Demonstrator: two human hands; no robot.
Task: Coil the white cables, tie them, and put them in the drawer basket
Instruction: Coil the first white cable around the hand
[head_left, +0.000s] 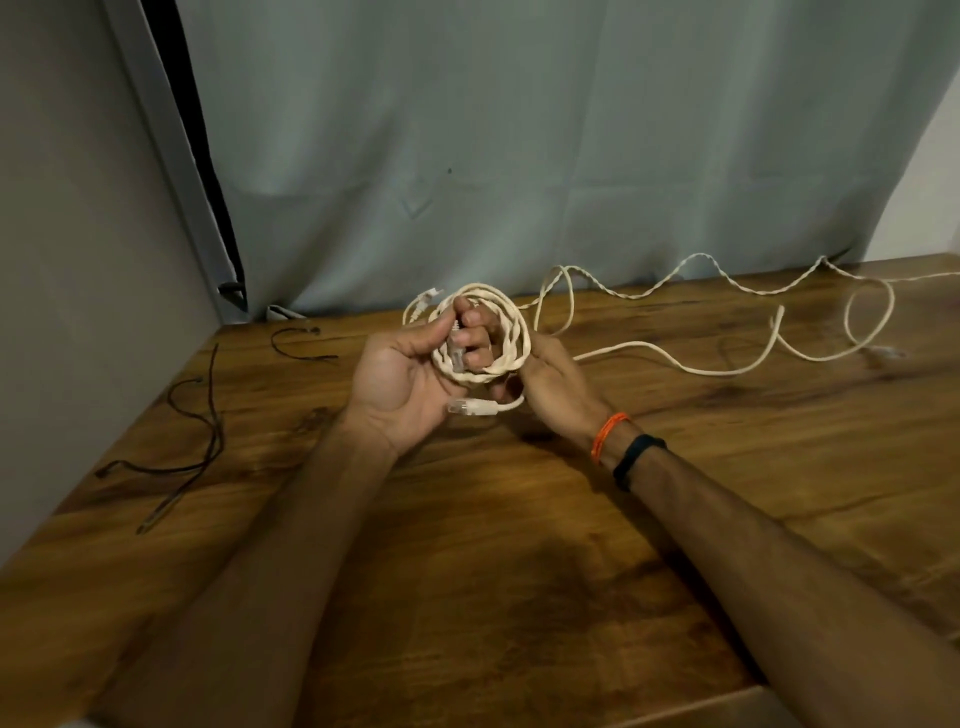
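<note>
At frame centre the left hand (400, 379) grips the half-wound white cable coil (485, 332), the right hand (545, 379) pinching its edge; next, probably, drawing in the loose cable (727, 369) trailing right.

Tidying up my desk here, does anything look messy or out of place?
Yes. Beyond the coil in your hands, a long stretch of white cable sprawls in loose loops across the table, still uncoiled. Thin dark cords also lie scattered near its left edge.
</note>
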